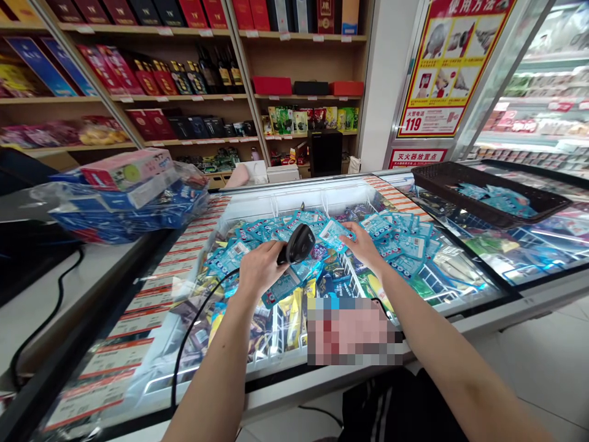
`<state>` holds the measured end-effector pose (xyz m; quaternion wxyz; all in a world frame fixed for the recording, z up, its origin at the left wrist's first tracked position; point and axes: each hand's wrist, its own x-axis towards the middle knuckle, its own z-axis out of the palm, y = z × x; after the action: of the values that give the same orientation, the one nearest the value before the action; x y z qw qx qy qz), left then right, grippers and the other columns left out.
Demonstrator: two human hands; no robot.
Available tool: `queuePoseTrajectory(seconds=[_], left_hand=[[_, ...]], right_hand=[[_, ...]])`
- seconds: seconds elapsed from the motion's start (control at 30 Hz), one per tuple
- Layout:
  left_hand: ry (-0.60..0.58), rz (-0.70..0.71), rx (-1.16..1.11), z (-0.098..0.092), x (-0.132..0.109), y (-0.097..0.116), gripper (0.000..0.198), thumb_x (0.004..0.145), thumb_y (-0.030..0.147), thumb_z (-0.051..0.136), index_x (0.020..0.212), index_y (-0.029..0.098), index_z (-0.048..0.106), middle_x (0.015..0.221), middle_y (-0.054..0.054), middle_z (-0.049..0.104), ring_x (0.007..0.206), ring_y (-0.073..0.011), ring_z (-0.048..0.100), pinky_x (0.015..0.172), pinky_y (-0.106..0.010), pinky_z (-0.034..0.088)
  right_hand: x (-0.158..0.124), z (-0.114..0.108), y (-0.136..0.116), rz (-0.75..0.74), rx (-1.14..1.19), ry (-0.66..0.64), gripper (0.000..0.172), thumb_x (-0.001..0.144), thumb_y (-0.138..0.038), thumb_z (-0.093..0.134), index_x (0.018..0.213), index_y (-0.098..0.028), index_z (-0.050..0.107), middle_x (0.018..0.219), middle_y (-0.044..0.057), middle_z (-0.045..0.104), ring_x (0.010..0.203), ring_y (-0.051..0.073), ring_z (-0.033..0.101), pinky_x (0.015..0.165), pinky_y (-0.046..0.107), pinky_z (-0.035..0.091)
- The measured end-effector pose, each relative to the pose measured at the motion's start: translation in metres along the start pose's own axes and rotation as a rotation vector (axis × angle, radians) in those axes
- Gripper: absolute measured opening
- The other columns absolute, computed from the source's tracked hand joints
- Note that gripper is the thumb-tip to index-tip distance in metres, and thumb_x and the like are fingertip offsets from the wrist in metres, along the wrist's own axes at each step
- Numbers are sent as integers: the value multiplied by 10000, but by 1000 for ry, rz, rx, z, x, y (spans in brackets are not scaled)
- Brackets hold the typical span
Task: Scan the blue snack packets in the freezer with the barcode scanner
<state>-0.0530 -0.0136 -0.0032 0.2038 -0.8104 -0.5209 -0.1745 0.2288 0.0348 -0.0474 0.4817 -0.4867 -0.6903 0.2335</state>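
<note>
Over the open freezer chest (257,202), my left hand (260,267) is closed around the black scanner (297,244). Just right of it, my right hand (365,245) pinches a blue packet (332,234) above the pile of packets (405,239).

Open air above the fingers (353,238) gives free passage across the uncovered freezer (294,187) bay. Directly beneath the fingers, heaped blue packets (405,242) and wire dividers (348,270) block descent. Right of the fingers a black basket (453,187) occupies the glass lid (529,245); left of them a wrapped box stack (129,196) stands, and a black cable (193,325) trails behind.
</note>
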Motion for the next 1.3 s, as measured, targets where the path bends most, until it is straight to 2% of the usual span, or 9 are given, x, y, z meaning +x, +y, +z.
queuePoseTrajectory(seconds=[0.1,0.2,0.63,1.3], left_hand=[[-13,19,-6,1,0,1,299,783,355,520,1058,243,550,947,-28,643,873,-212,599,605,-289,397],[-26,46,-11,1,0,3,312,788,371,516,1072,245,544,958,-26,641,867,-207,598,599,-288,394],[-89,107,-59,-4,3,18,313,781,339,523,1074,234,556,941,-57,640,868,-213,592,606,-289,402],[-79,122,-69,-3,3,17,288,796,327,501,1063,228,542,944,-49,641,866,-204,592,603,-281,398]], right_hand=[[3,-2,9,-23,27,90,339,783,-399,550,1068,-218,523,1045,51,622,930,219,589,709,330,483],[5,-2,14,-22,38,125,327,772,-408,556,1037,-220,520,1018,46,626,957,218,583,725,328,483],[7,-3,19,6,10,123,348,759,-440,561,1027,-224,504,1026,44,630,987,221,594,863,370,452],[6,-3,19,-8,8,115,337,779,-427,539,1031,-207,502,1024,53,625,955,215,590,824,353,457]])
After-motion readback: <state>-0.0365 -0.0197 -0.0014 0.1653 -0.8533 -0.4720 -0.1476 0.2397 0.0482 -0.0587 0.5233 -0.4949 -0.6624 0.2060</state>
